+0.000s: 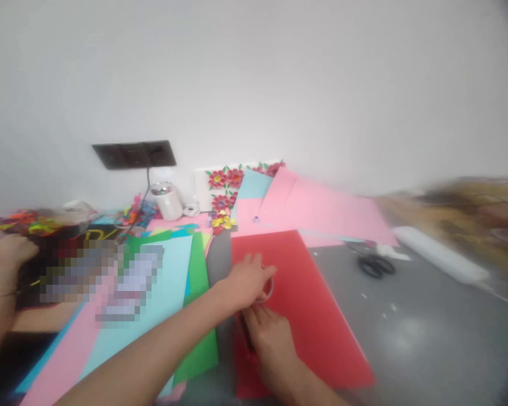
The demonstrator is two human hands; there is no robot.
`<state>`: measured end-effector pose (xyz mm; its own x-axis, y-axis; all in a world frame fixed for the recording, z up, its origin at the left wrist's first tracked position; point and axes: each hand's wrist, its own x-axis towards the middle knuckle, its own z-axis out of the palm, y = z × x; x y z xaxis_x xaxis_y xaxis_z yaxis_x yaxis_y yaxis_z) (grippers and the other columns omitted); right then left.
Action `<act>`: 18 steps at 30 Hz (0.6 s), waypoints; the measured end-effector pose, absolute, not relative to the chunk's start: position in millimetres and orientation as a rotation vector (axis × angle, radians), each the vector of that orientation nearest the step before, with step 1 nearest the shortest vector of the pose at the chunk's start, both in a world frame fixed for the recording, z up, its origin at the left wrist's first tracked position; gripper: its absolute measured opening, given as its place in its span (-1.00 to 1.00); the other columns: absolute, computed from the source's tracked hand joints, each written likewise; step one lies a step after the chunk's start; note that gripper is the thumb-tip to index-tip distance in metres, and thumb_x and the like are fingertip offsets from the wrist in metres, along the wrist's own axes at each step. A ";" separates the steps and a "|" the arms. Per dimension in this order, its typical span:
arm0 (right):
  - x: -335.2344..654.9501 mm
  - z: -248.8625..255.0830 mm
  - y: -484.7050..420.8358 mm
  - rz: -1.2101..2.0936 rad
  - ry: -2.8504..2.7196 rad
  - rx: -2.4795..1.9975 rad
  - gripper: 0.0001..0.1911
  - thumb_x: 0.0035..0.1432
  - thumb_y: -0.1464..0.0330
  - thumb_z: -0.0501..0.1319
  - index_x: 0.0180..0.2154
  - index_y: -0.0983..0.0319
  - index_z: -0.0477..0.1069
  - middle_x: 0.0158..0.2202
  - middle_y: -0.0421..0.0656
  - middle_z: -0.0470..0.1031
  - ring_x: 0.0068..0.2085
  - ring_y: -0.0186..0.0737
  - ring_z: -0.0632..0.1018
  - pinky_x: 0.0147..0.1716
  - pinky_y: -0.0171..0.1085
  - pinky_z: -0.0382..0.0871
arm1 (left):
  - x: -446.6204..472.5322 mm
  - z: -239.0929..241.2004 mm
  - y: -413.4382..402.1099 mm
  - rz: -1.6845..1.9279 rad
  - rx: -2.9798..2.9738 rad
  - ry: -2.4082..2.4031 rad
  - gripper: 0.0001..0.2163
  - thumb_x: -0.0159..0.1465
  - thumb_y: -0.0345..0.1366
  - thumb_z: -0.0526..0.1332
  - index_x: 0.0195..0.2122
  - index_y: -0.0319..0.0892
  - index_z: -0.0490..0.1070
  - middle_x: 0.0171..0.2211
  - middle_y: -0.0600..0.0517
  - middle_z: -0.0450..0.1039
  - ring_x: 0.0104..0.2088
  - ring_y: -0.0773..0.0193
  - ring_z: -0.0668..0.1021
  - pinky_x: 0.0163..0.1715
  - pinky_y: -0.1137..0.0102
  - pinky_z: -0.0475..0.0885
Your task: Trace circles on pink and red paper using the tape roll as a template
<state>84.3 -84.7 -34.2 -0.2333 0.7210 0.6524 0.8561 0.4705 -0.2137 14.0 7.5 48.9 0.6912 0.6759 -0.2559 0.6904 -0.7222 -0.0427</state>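
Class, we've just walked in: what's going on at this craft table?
A person works on a red paper sheet on the grey table. Their left hand presses a round ring onto it, while the right hand holds a dark pen beside it. Coloured sheets lie to the left, scissors further right, and another person's hand shows at far left.

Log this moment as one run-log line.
left hand: on round ring | right hand: holds dark tool | under both: red sheet | scissors: untouched
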 end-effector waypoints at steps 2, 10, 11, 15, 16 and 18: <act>85.9 -30.6 -87.1 -0.246 -2.012 -1.280 -0.73 -0.17 0.57 0.06 -0.35 0.26 0.37 -0.55 -0.10 0.48 -0.60 -0.18 0.47 -0.68 -0.30 0.20 | 13.9 44.7 9.7 -0.387 2.846 1.145 -0.63 0.12 -0.26 0.25 -0.04 -0.11 0.28 -0.17 -0.09 0.26 -0.19 0.08 0.40 -0.37 0.36 0.35; 139.5 -30.0 -126.2 0.193 -1.788 -1.281 -0.76 0.12 0.41 0.03 -0.18 0.18 0.39 -0.43 -0.16 0.57 -0.48 -0.27 0.58 -0.52 -0.40 0.44 | 15.1 32.9 5.1 -0.318 2.906 1.162 -0.76 0.16 -0.35 0.17 -0.12 -0.14 0.28 -0.21 -0.11 0.27 -0.23 0.08 0.39 -0.36 0.31 0.33; 152.4 -28.0 -129.1 0.319 -1.694 -1.369 -0.79 0.11 0.36 0.09 -0.21 0.16 0.41 -0.43 -0.19 0.58 -0.47 -0.28 0.59 -0.50 -0.42 0.46 | 15.2 34.5 1.7 -0.313 2.922 1.160 -0.76 0.17 -0.38 0.14 -0.11 -0.15 0.27 -0.20 -0.12 0.28 -0.22 0.08 0.39 -0.35 0.31 0.33; 205.7 1.3 -118.8 0.631 -1.334 -1.564 -0.72 0.00 0.11 0.22 -0.36 0.18 0.52 -0.39 -0.13 0.60 -0.39 -0.16 0.61 -0.43 -0.37 0.52 | 16.2 41.3 -13.8 -0.394 2.955 1.164 -0.65 0.08 -0.47 0.18 -0.08 -0.24 0.25 -0.17 -0.17 0.29 -0.19 0.05 0.37 -0.32 0.31 0.32; 215.0 12.1 -110.8 0.691 -1.254 -1.595 -0.68 -0.03 0.09 0.24 -0.39 0.20 0.53 -0.43 -0.11 0.60 -0.43 -0.13 0.61 -0.46 -0.33 0.53 | 16.9 41.9 -17.3 -0.414 2.962 1.166 -0.63 0.06 -0.48 0.18 -0.07 -0.26 0.25 -0.15 -0.18 0.29 -0.18 0.04 0.37 -0.31 0.30 0.32; 223.5 33.1 -90.2 0.759 -1.160 -1.615 -0.64 -0.04 0.08 0.26 -0.36 0.24 0.52 -0.43 -0.08 0.59 -0.41 -0.09 0.61 -0.42 -0.27 0.55 | 18.8 41.2 -23.7 -0.434 2.955 1.212 -0.61 0.05 -0.47 0.18 -0.05 -0.28 0.26 -0.11 -0.21 0.29 -0.15 0.02 0.37 -0.27 0.27 0.32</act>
